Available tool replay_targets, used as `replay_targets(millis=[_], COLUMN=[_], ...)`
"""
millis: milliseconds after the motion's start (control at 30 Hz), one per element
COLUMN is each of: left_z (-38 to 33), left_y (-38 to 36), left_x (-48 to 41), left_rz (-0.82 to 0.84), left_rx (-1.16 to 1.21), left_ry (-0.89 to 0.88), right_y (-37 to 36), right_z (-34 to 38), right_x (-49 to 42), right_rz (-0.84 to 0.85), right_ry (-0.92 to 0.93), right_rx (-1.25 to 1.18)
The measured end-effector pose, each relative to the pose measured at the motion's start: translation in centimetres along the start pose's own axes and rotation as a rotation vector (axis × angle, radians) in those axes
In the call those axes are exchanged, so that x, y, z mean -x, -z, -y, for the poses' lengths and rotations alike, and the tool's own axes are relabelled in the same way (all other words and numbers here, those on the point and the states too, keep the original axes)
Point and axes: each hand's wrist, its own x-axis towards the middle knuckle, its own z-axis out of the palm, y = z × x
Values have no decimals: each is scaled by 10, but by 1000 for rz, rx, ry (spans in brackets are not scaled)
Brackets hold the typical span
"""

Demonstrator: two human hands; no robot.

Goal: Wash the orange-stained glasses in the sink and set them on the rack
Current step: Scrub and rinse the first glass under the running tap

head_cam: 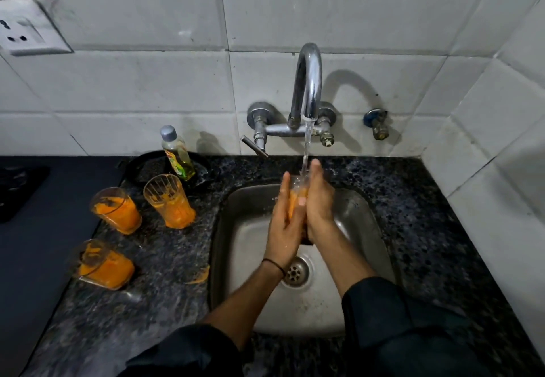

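Right hand (320, 208) holds glass (295, 198) under tap (308, 82), left hand (284, 222) pressing; stained glasses (169, 201) beside.

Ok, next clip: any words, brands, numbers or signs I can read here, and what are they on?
Label on the dish soap bottle: red and green print, too blurred to read.
Plate of the wall socket: no lettering visible.
The glass under the water and the three stained glasses on the counter: no print.
Nothing legible in this frame.
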Motion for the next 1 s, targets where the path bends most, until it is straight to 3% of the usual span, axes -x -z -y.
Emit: replay_targets(millis=[67,133,233,333,400,467,533,600,700,733,833,867,933,1000], left_z=[1,8,11,13,13,17,18,12,6,7,13,11,9,9], left_y=[5,10,10,8,13,23,34,40,42,43,46,46,43,35], left_x=[2,-11,-26,-34,-39,-45,-51,-56,-63,-66,-73,-73,-75,-71], left_rz=[6,-84,-212,-255,-274,-290,-402,-415,-265,-215,19,80,102,7], left_rx=[78,211,648,955,886,699,422,250,160,95,-17,-35,36,313], left_ry=[88,367,716,702,755,784,660,507,457,509,774,823,845,792], right_y=[5,2,-8,-4,8,24,37,44,41,40,36,38,41,37], right_z=[-3,-15,-29,-36,-25,-9,5,6,14,20,35,35,29,26], right_x=[4,18,30,16,5,-4,-10,-12,-4,-3,-3,-4,-9,-4], right_rz=[14,19,67,112,157,312,504,701,929,968,990,985,949,844], right_ry=[-113,-5,395,798,986,1109,1203,1130,759,761,1060,1106,1081,826], right_rx=[-43,15,166,562,775,1027,1182,1242,1288,1402,1891,1950,1847,1565])
